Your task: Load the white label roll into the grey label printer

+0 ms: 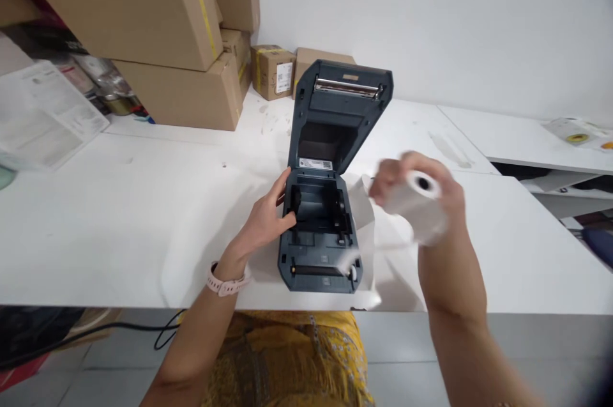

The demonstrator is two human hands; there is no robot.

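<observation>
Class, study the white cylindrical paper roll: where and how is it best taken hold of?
Probably around the curved side of the white cylindrical paper roll, from the right, as the right hand does: its dark-cored end faces up, and the loose white paper strip trails left, where hands might snag it.

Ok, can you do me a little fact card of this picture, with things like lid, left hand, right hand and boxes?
Machine: dark printer on a white table
Lid: raised open
Left hand: touching the printer's left side
Left wrist: pale pink band
Right hand: holding a white roll, both blurred
Loose strip: blurred, runs from roll to printer's front right
Boxes: brown cardboard, stacked back left, more behind the printer
</observation>
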